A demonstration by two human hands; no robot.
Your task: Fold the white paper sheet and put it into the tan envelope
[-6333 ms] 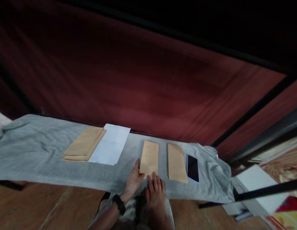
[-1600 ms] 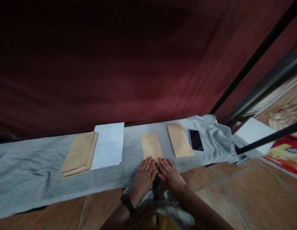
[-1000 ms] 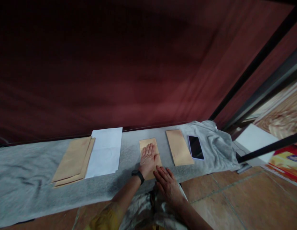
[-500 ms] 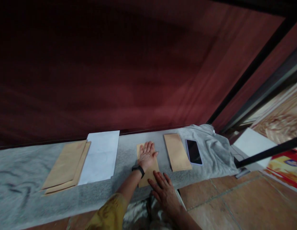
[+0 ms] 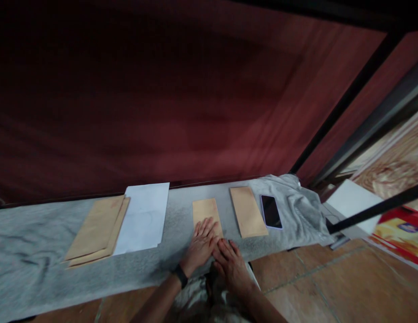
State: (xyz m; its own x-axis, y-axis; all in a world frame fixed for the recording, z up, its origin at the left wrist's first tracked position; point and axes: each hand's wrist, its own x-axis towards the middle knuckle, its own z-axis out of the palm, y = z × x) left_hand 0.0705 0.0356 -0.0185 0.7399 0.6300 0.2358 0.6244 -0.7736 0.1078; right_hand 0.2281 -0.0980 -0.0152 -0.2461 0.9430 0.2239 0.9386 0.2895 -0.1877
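A brown paper envelope (image 5: 206, 209) lies flat on the grey cloth (image 5: 182, 202) in front of me. My left hand (image 5: 202, 240) rests palm down over its near half, fingers stretched out. Beside it, my right hand (image 5: 231, 262) lies on the near right end with its fingers extended, and the two hands touch at the fingertips. Most of the envelope's near part is hidden beneath them. To the right lies another brown envelope (image 5: 248, 211).
A phone (image 5: 271, 211) lies right of the second envelope. At left are white paper sheets (image 5: 143, 220) and a stack of brown envelopes (image 5: 96, 229). Behind the cloth stands a dark red panel (image 5: 195, 134). A black bar (image 5: 373, 208) crosses at right, above the tiled floor (image 5: 346, 278).
My left hand has slid toward me along the envelope, uncovering its far end, and now meets my right hand. The right hand has shifted only slightly.
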